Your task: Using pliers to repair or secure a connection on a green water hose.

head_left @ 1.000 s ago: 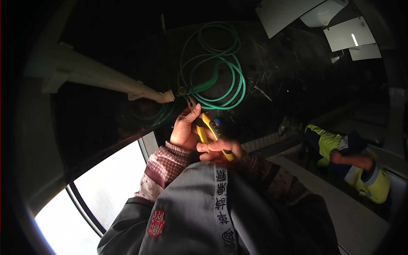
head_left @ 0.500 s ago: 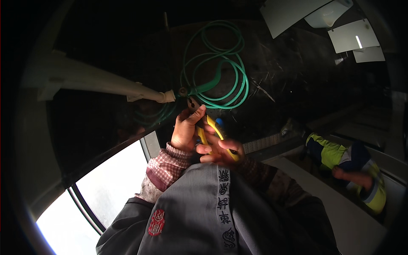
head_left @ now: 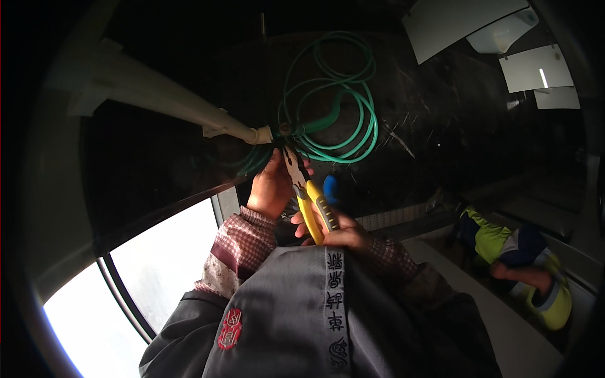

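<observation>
From my remote seat I watch the person's right hand (head_left: 348, 234), fingers partly curled, gripping the lower ends of a pair of metal pliers with yellow-and-grey handles (head_left: 302, 195). The pliers sit between both hands, in front of the dark grey embroidered garment (head_left: 277, 309), handles somewhat spread, metal head pointing up. The left hand (head_left: 268, 192) is half curled beside and behind that head (I cannot tell what, if anything, it pinches). Just beyond the pliers' tip I see the narrow end of a tapered cream-coloured tube (head_left: 183, 101) and a loose coil of thin green hose (head_left: 345, 161) on a scratched black surface (head_left: 435, 120). A rounded blue object (head_left: 329, 188) shows beside the handles.
</observation>
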The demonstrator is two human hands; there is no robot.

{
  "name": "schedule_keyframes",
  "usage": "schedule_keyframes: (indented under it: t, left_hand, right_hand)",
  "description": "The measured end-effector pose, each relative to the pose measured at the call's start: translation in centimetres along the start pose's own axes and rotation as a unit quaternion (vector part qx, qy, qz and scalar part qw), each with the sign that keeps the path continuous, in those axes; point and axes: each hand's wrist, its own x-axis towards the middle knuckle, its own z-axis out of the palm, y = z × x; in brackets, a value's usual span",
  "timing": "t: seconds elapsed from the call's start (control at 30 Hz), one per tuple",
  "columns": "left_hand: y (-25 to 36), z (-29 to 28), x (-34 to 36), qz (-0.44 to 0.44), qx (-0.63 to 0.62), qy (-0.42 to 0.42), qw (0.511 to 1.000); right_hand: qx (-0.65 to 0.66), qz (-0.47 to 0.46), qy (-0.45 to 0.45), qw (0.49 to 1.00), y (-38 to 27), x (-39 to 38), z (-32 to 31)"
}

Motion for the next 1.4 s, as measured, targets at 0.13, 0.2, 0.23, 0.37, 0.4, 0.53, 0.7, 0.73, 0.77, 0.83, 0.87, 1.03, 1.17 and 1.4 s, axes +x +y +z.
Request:
schedule_keyframes:
  t: [0.13, 0.2, 0.23, 0.37, 0.4, 0.53, 0.7, 0.73, 0.77, 0.83, 0.87, 1.03, 1.17, 1.4]
  left_hand:
    - [-1.2, 0.6, -1.5, 0.032, 0.031, 0.079, 0.996]
    - [-2.0, 1.0, -2.4, 0.040, 0.024, 0.102, 0.994]
    - [-2.7, 1.6, -2.5, 0.041, 0.021, 0.096, 0.994]
    - [-5.8, 1.2, -2.7, 0.074, -0.116, 0.011, 0.990]
    - [-6.3, 1.2, -2.8, 0.081, -0.100, 0.004, 0.992]
    - [-7.5, 2.3, -3.3, 0.116, -0.046, 0.026, 0.992]
    - [-8.7, 2.6, -3.2, 0.138, -0.032, 0.010, 0.990]
    - [-9.2, 2.7, -3.1, 0.143, -0.031, 0.010, 0.989]
    - [-9.5, 2.5, -3.0, 0.143, -0.029, 0.008, 0.989]
    - [-9.8, 2.3, -2.9, 0.148, -0.049, 0.009, 0.988]
    - [-9.8, 2.5, -2.8, 0.155, -0.057, 0.030, 0.986]
    - [-9.5, 2.8, -3.0, 0.135, -0.092, 0.032, 0.986]
    - [-9.1, 2.5, -1.9, 0.134, -0.038, 0.030, 0.990]
    - [-8.4, 2.3, -1.2, 0.112, -0.038, 0.068, 0.991]
  right_hand:
    - [-0.093, -0.007, 0.035, 0.995, -1.2, -5.8, 0.1]
    - [-0.052, -0.065, 0.114, 0.990, -1.4, -7.9, 0.8]
    - [-0.084, -0.109, 0.126, 0.982, -1.8, -8.4, 0.3]
    - [-0.127, -0.179, 0.146, 0.965, -1.7, -6.3, -3.4]
    - [-0.146, -0.183, 0.141, 0.962, -1.8, -5.2, -4.3]
    - [-0.181, -0.191, 0.113, 0.958, -1.4, -2.0, -5.8]
    - [-0.146, -0.194, 0.061, 0.968, -0.5, -2.0, -6.3]
    - [-0.135, -0.199, 0.054, 0.969, -0.2, -2.1, -6.4]
    - [-0.125, -0.205, 0.048, 0.970, 0.2, -2.2, -6.4]
    - [-0.164, -0.199, 0.048, 0.965, 0.1, -2.3, -6.2]
    - [-0.190, -0.209, 0.044, 0.958, 0.0, -2.3, -6.0]
    - [-0.233, -0.232, 0.073, 0.942, 0.2, -1.9, -7.5]
    - [-0.139, -0.215, 0.077, 0.964, -1.0, -1.0, -7.8]
    - [-0.093, -0.210, 0.067, 0.971, -1.4, 0.2, -7.6]
